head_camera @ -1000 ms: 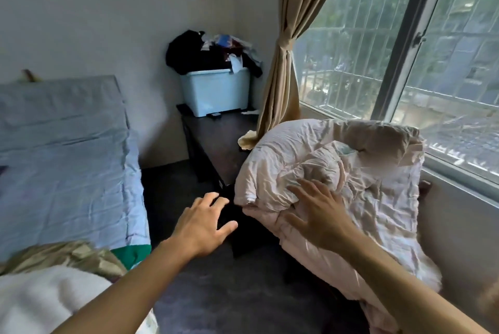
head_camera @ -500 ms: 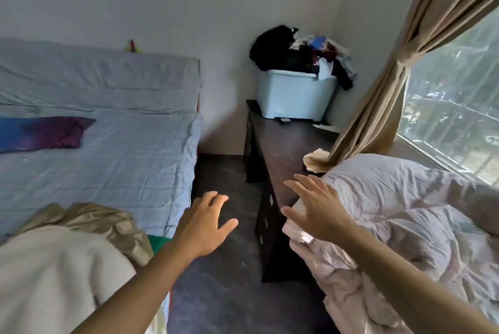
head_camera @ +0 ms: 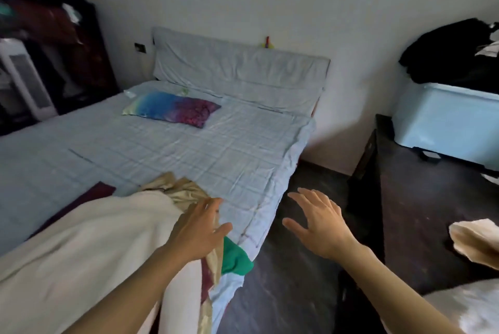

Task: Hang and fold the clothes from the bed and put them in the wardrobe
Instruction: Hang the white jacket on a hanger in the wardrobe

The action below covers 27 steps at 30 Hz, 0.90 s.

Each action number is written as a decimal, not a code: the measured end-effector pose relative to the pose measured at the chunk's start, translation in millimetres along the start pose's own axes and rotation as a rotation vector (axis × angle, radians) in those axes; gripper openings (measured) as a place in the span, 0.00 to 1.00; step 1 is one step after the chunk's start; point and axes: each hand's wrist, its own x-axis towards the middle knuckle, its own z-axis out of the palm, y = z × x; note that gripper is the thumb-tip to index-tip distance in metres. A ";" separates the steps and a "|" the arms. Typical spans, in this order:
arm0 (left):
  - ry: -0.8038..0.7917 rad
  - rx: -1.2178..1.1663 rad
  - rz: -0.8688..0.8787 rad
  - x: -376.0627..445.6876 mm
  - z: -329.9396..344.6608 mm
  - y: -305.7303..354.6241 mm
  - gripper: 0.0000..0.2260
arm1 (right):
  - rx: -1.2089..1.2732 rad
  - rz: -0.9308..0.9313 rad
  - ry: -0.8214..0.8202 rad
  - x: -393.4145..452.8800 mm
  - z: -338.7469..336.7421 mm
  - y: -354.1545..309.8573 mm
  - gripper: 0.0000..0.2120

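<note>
A heap of clothes lies on the near corner of the bed (head_camera: 167, 150): a cream white cloth (head_camera: 89, 247) on top, a tan satin garment (head_camera: 181, 190) behind it, a green piece (head_camera: 235, 255) at the edge and a maroon one (head_camera: 91, 193) to the left. My left hand (head_camera: 199, 228) hovers over the tan garment with fingers spread, holding nothing. My right hand (head_camera: 318, 223) is open in the air above the dark floor, beside the bed's edge.
A colourful pillow (head_camera: 172, 108) lies near the headboard. A dark wardrobe (head_camera: 48, 44) with clothes piled on it stands at the far left. On the right, a dark cabinet (head_camera: 421, 198) carries a light blue bin (head_camera: 445, 128) topped with black clothing. Pale bedding (head_camera: 464, 309) sits at lower right.
The view has swung left from the window and the pale bedding toward the bed. My right hand left the bedding; my left hand now hovers over the clothes heap.
</note>
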 end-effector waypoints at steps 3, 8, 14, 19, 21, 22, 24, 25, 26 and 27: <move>0.016 0.041 -0.097 23.1 -2.6 -0.2 0.23 | 0.082 -0.075 -0.002 42.9 6.1 13.7 0.31; 0.055 0.044 -0.215 55.0 -9.3 24.1 0.23 | 0.177 -0.242 -0.053 113.3 12.6 11.7 0.31; 0.147 0.148 -0.381 54.9 -23.3 -16.7 0.25 | 0.245 -0.396 -0.133 176.6 41.5 -22.2 0.30; 0.195 0.130 -0.499 58.0 -39.5 -80.1 0.25 | 0.244 -0.481 -0.189 218.4 72.1 -71.5 0.30; 0.215 0.122 -0.512 66.9 -43.7 -103.8 0.25 | 0.220 -0.506 -0.178 235.8 82.4 -93.7 0.30; 0.222 0.106 -0.518 71.6 -45.1 -115.3 0.24 | 0.222 -0.504 -0.178 244.4 86.6 -105.1 0.30; 0.221 0.067 -0.530 79.5 -45.9 -138.9 0.24 | 0.253 -0.490 -0.194 260.1 96.2 -126.2 0.28; 0.208 0.060 -0.532 83.8 -46.2 -150.7 0.24 | 0.264 -0.481 -0.211 266.8 101.3 -135.4 0.28; 0.195 0.062 -0.531 88.8 -46.9 -162.4 0.25 | 0.268 -0.475 -0.227 273.7 106.7 -143.2 0.29; 0.184 0.066 -0.532 93.6 -47.8 -174.3 0.25 | 0.271 -0.469 -0.245 281.2 113.7 -149.8 0.31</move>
